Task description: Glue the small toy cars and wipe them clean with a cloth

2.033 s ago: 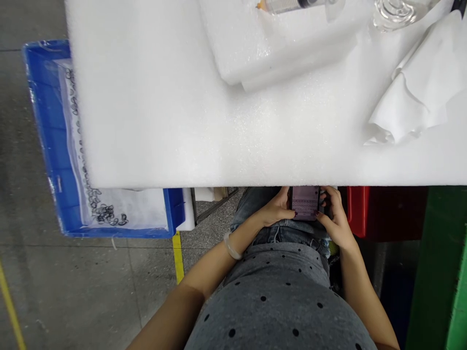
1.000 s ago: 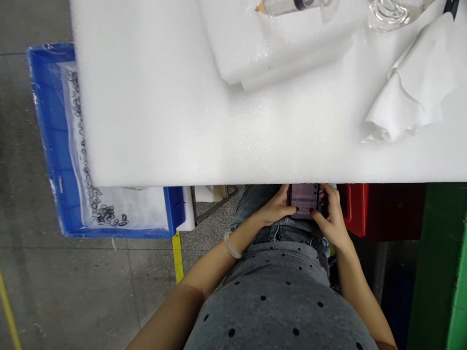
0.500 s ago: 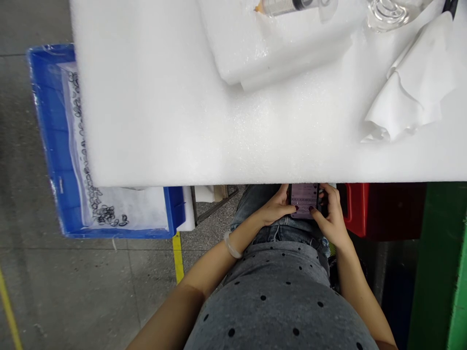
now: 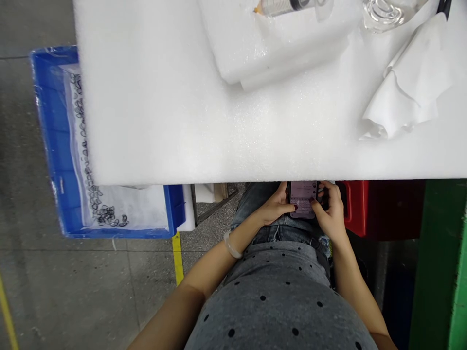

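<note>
- Left hand [image 4: 274,207] grips the smartphone [image 4: 302,200] along its left side, thumb at the lower left of the screen.
- Right hand [image 4: 332,212] curls about the phone's right side, its thumb over the lit screen, where a keyboard shows.
- The smartphone sits just right of the frame's centre, above the jeans [image 4: 251,206], its top end cut off by the edge of the foam-covered desk [image 4: 164,112].
- A pale bracelet [image 4: 232,246] circles the left wrist.
- Right of the hands are a red bin [image 4: 388,211] and, at the far right, a green panel [image 4: 436,262].
- At the top lie a syringe [image 4: 280,7] with an orange tip and a clear, ringed object [image 4: 383,14]; a crumpled white cloth [image 4: 406,97] is at upper right.
- On the left, a blue crate [image 4: 54,131] holds small black loops [image 4: 106,214] on a white sheet [image 4: 144,209].
</note>
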`<state>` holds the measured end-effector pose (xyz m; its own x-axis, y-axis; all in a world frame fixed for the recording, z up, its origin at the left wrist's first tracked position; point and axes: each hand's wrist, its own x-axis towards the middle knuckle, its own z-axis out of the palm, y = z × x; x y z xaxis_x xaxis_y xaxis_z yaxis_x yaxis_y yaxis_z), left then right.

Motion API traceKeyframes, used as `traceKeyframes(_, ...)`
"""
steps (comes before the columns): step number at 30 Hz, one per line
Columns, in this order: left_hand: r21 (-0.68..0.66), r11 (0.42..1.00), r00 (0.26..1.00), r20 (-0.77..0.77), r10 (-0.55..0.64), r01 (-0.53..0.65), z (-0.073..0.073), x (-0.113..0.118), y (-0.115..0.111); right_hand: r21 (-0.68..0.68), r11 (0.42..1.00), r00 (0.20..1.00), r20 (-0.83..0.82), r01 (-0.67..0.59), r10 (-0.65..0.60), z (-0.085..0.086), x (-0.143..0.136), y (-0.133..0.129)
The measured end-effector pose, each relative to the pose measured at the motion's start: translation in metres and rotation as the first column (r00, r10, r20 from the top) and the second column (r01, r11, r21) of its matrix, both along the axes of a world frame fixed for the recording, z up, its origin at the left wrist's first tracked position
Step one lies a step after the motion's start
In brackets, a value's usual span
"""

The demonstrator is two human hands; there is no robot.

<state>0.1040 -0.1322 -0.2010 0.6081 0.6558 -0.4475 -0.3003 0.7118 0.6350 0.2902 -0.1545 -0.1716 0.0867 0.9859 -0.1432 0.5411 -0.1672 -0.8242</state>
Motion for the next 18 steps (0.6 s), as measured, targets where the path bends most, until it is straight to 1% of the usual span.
traceKeyframes(3, -0.009, 1.0, 1.0, -0.005, 0.009, -0.009, 0.001, 0.001, 0.001, 0.008, 0.998, 0.998, 0.014, 0.063, -0.063, 0.001, -0.005, 0.005)
traceKeyframes(6, -0.015, 1.0, 1.0, -0.015, 0.008, -0.008, 0.002, 0.001, 0.001, -0.015, 0.991, 0.991, 0.014, 0.135, -0.135, 0.002, -0.01, 0.01)
traceKeyframes(10, -0.014, 1.0, 0.999, -0.035, -0.024, 0.024, 0.003, 0.0, 0.002, -0.03, 0.978, 0.978, 0.034, 0.207, -0.206, 0.002, -0.016, 0.016)
traceKeyframes(13, -0.01, 1.0, 0.999, -0.031, -0.018, 0.017, 0.003, 0.0, 0.002, -0.05, 0.973, 0.975, 0.025, 0.223, -0.222, 0.003, -0.016, 0.017)
traceKeyframes(18, -0.018, 1.0, 1.0, -0.017, 0.003, -0.003, 0.003, 0.002, 0.001, -0.069, 0.976, 0.977, -0.039, 0.208, -0.211, 0.004, -0.012, 0.017)
